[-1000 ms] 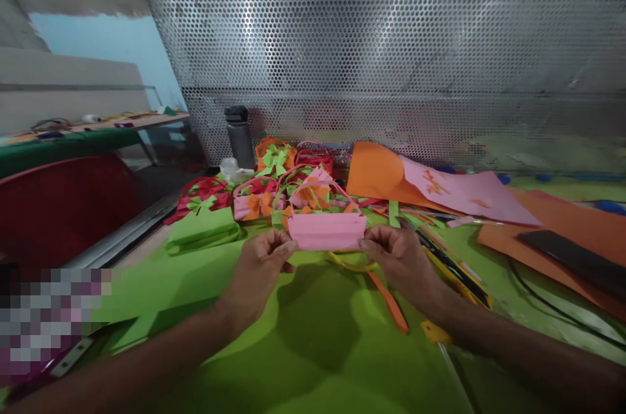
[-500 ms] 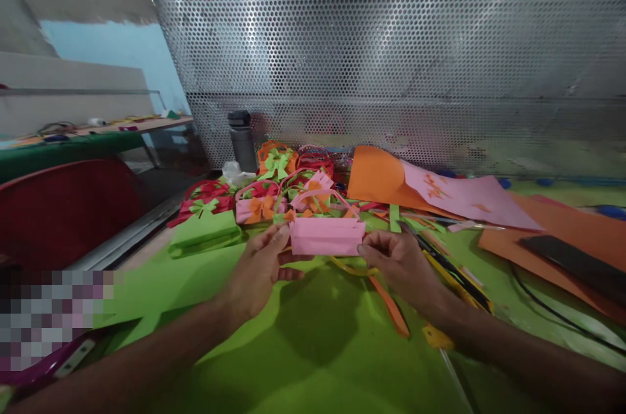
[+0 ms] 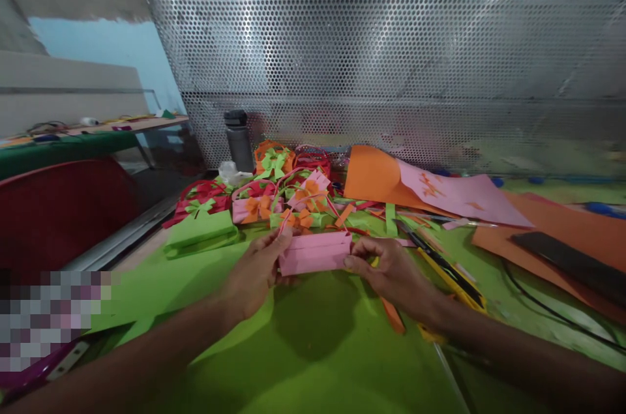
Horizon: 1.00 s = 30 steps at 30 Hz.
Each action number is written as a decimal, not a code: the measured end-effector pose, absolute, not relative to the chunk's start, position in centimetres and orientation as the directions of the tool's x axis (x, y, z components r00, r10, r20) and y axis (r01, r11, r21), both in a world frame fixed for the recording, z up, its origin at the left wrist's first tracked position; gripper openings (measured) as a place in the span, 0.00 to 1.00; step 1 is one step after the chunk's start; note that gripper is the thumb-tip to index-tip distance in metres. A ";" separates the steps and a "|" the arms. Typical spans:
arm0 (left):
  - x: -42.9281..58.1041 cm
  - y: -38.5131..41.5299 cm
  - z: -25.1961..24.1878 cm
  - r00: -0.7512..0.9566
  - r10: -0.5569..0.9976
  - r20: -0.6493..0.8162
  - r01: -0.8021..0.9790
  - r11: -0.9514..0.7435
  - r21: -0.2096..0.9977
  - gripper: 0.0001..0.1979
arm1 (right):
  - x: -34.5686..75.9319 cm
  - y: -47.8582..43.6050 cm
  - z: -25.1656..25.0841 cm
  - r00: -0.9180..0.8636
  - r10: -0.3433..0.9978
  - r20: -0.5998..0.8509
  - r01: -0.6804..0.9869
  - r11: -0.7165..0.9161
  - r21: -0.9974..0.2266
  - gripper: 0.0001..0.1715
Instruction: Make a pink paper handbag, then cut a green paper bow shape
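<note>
Looks forward and down from the wearer's head, close behind left hand [image 3: 254, 272] and right hand [image 3: 392, 270], across the green work surface [image 3: 313, 371], facing the far perforated metal panel [image 3: 381, 68].

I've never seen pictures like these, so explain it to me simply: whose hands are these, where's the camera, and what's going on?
There's no machine here, just a person's bare hands. The camera sits on that person's head, looking forward and down. The left hand and right hand hold a small pink bag by its ends, above a green surface. Beyond lie small bags with bows. Farther right are orange and pink sheets. A dark bottle stands before a metal panel full of holes.
</note>
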State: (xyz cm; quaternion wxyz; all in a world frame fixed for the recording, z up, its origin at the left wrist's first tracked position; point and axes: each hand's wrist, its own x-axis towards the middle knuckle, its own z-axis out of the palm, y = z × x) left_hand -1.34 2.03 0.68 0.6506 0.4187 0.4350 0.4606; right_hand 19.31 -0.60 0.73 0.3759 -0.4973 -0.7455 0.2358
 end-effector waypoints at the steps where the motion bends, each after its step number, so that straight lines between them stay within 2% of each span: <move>1: -1.4 2.1 0.6 0.175 0.969 -0.174 -0.230 0.212 0.950 0.11 | 19.3 -0.6 0.8 -0.238 0.913 0.332 0.572 0.408 -0.712 0.12; 6: -1.4 2.2 0.5 0.173 0.973 -0.155 -0.170 0.185 0.968 0.12 | 19.5 -0.8 1.0 -0.260 0.869 0.422 0.629 0.484 -0.609 0.13; 12: -1.3 1.8 0.8 0.212 0.965 -0.157 -0.199 0.200 0.959 0.12 | 19.5 -0.7 0.8 -0.249 0.872 0.421 0.654 0.472 -0.592 0.12; 17: -1.2 1.8 1.4 0.332 0.939 -0.091 -0.358 0.214 0.909 0.14 | 19.8 -0.3 0.7 -0.227 0.901 0.370 0.607 0.428 -0.669 0.10; 20: -1.3 1.9 1.4 0.402 0.916 -0.015 -0.410 0.194 0.891 0.21 | 20.1 0.1 0.4 -0.202 0.912 0.358 0.549 0.408 -0.729 0.09; 24: -1.5 1.7 1.2 0.468 0.883 0.047 -0.347 0.135 0.928 0.24 | 20.1 0.2 0.1 -0.204 0.914 0.349 0.504 0.404 -0.764 0.08; 27: -1.7 1.6 0.9 0.453 0.889 0.069 -0.293 0.075 0.953 0.26 | 19.9 0.1 0.2 -0.214 0.913 0.348 0.511 0.408 -0.757 0.07; 30: -1.8 1.7 0.8 0.430 0.901 0.053 -0.328 0.102 0.939 0.28 | 19.8 0.0 0.3 -0.202 0.916 0.347 0.487 0.402 -0.775 0.07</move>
